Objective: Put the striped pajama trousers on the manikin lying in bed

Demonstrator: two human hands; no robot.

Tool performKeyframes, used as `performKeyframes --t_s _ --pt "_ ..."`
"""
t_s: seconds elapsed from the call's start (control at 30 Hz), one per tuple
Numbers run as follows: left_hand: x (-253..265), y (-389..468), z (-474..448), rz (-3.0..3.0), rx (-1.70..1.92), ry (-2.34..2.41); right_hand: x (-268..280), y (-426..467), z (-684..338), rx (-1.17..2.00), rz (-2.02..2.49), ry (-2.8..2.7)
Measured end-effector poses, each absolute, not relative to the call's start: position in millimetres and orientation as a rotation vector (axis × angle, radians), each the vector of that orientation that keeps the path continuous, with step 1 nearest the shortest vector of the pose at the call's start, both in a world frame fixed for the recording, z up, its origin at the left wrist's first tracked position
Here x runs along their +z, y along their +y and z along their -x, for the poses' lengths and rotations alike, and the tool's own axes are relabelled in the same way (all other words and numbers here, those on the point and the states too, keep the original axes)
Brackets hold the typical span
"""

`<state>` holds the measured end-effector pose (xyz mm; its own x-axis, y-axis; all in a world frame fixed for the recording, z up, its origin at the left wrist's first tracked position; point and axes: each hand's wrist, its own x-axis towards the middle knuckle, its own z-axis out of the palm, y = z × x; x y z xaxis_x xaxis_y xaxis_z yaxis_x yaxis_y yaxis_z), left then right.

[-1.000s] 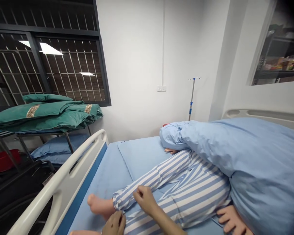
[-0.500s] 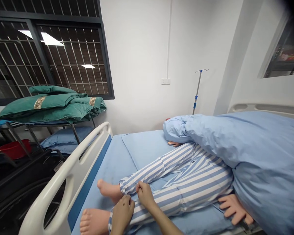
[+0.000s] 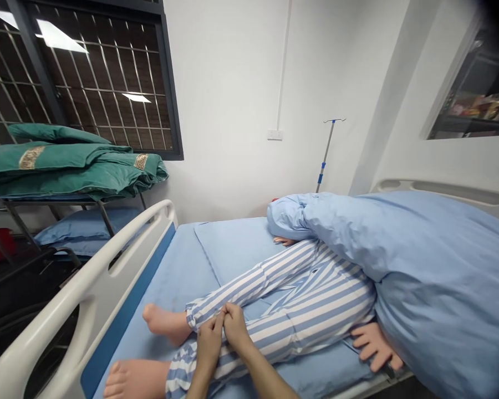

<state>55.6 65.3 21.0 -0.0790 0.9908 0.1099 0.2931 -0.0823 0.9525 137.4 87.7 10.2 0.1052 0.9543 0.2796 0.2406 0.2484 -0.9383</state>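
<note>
Hand, left [image 3: 209, 342]: fingers curled, seemingly touching hand, right [image 3: 234, 327], also curled; whether either pinches cloth, cannot tell. Striped trousers [image 3: 316, 313]: beneath both, worn, running toward two o'clock. Mannequin near foot [image 3: 137, 379]: eight o'clock. Mannequin far foot [image 3: 166, 323]: nine o'clock. Bed rail [image 3: 93, 277]: ten o'clock. Blue quilt [image 3: 424, 255]: two o'clock, farther.

The bare left hand [image 3: 209, 341] has shifted toward 2 o'clock over the blue-and-white striped cloth trousers [image 3: 328, 305]. The gap between it and the curled bare right hand [image 3: 235, 327] has closed; their fingers now meet. At 8 o'clock from the left hand, the bunched near trouser cuff [image 3: 178, 368], previously mostly covered, is exposed. The smooth pink near foot [image 3: 137, 379], formerly a sliver, shows toes.
</note>
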Motion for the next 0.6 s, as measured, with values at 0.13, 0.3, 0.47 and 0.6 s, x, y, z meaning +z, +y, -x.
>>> performKeyframes --t_s 0.13,0.3,0.47,0.6 --pt "17.4 66.5 -47.7 -1.311 1.293 1.431 24.0 83.8 -140.2 0.799 1.201 -1.399" --pt "19.7 64.1 -46.4 -1.370 1.268 1.479 37.8 81.6 -166.5 0.738 1.165 -1.532" --pt "21.1 63.3 -50.0 -1.417 1.219 1.481 23.7 84.1 -185.7 0.686 1.294 -1.473" --pt "30.0 65.6 -74.9 -1.172 1.383 1.491 16.9 87.4 -186.5 0.720 1.274 -1.433"
